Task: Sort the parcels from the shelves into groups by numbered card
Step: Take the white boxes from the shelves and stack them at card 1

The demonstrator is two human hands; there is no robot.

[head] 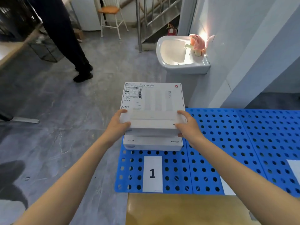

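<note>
Parcel on top, a flat white cardboard box with a shipping label, is gripped at its near corners by both hands. The left hand clasps the near left corner, thumb on the top face and fingers curled under the edge. The right hand clasps the near right corner the same way. This box sits directly over a second flat white cardboard box, edges nearly aligned; whether its full weight rests there cannot be told.

Both boxes lie just beyond the white paper card printed with a 1, on the same blue perforated plastic pallet the card lies on. Well to the right of that card, another white card is cut off by the frame edge. Nearer than the card is a brown cardboard carton. Far beyond the card, a white ceramic basin is fixed to the wall, and beyond it to the left stand a person's legs in dark trousers.
</note>
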